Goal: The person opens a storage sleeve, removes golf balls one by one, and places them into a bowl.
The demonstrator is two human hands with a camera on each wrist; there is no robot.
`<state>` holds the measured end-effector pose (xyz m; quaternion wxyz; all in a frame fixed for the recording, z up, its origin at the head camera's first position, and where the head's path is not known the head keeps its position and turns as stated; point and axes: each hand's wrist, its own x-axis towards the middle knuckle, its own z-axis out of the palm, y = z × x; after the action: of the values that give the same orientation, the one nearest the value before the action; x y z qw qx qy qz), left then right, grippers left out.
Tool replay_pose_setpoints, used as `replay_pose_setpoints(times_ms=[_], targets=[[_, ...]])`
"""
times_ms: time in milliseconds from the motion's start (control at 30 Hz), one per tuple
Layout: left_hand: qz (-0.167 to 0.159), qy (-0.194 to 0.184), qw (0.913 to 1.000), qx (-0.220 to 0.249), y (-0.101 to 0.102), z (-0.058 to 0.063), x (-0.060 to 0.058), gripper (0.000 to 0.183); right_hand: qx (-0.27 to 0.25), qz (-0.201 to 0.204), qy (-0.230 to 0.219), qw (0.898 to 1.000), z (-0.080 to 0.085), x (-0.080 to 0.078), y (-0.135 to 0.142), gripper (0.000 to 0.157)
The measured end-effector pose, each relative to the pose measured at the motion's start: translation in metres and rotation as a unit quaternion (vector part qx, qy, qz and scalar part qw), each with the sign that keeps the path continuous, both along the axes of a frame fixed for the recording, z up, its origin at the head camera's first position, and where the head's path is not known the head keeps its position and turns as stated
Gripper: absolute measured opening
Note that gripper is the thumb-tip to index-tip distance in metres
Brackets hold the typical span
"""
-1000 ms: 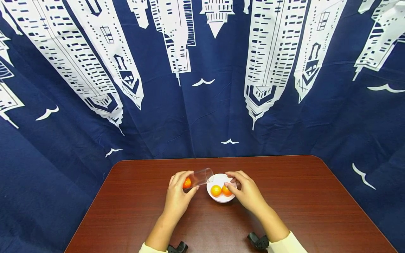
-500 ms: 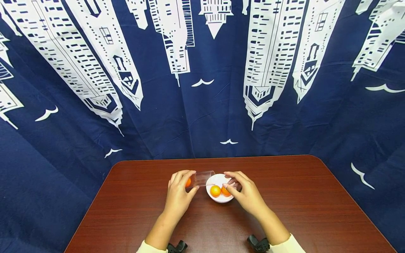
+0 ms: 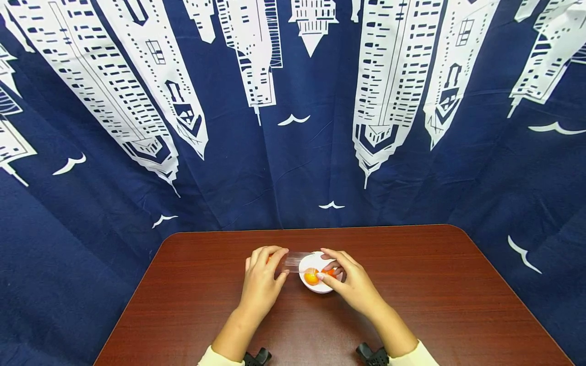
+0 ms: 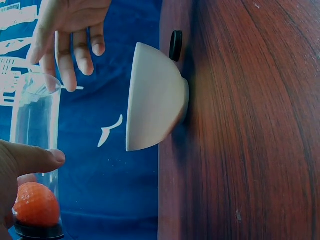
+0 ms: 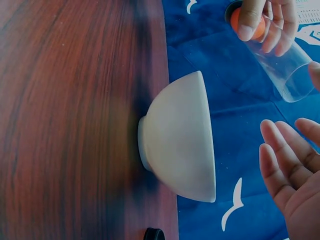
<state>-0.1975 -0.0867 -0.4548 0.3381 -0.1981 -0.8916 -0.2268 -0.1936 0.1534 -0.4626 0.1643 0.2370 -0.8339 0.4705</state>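
My left hand (image 3: 263,279) grips a clear plastic tube (image 3: 295,262) near its black base (image 4: 39,231). A dimpled orange ball (image 4: 37,205) lies inside, at the base end. Held nearly level, the tube has its uncovered end over a white bowl (image 5: 182,140) on the table. A yellow-orange ball (image 3: 312,276) and an orange ball (image 3: 328,273) sit in the bowl, the latter partly behind my right fingers. Above the bowl, my right hand (image 3: 357,284) has its fingers loosely spread, fingertips right at the tube's rim.
A small round black piece (image 4: 176,46) like a cap stands on the brown wooden table (image 3: 206,284) beside the bowl. Behind the table's far edge hangs a blue cloth (image 3: 238,178) printed with white buildings. Black wrist devices (image 3: 373,354) are on both forearms.
The tube has swung level and shifted right, further over the bowl. My right hand has moved slightly left toward its mouth. The ball in it is now mostly hidden behind my left fingers.
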Motion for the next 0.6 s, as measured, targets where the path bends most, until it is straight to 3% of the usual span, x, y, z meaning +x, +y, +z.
replay_pose_setpoints(times_ms=[600], targets=[[-0.014, 0.031, 0.9985, -0.043, -0.0012, 0.0005, 0.0032, 0.058, -0.025, 0.025, -0.028, 0.999, -0.0078, 0.0009, -0.0043, 0.053]])
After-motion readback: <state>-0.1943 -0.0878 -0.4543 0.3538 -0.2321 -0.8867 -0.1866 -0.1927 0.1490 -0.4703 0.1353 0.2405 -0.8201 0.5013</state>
